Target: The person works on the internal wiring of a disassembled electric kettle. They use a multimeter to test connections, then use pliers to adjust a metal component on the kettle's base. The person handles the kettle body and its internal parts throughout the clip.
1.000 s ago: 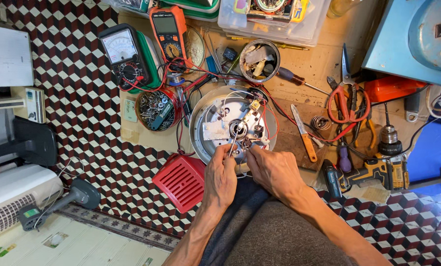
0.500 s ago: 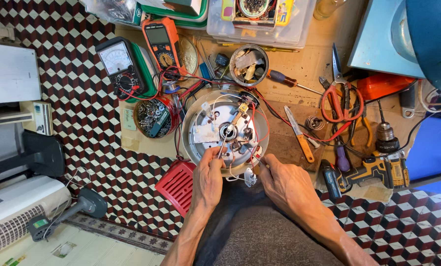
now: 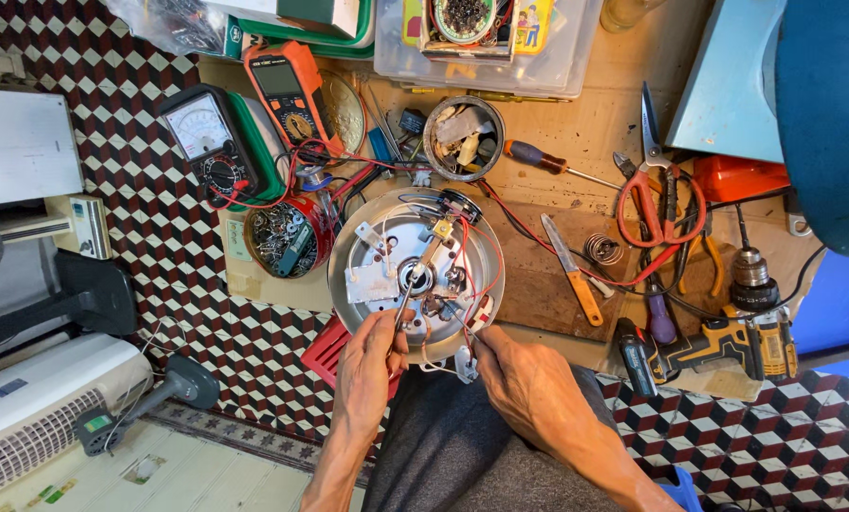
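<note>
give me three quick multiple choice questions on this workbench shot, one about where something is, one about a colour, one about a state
1. Where does the red-handled scissors lie relative to the round metal appliance base?
A. to its right
B. to its left
C. underneath it

2. What colour is the digital multimeter at the top?
A. blue
B. orange
C. white

3. What is the left hand doing?
A. lying flat on the floor
B. gripping the cordless drill
C. holding a thin metal tool on the base

Answers: 1 A, the scissors lie on the wooden board right of the base. 2 B, its case is orange. 3 C, the fingers pinch the tool, whose tip reaches the base's centre; the right hand steadies the rim.
</note>
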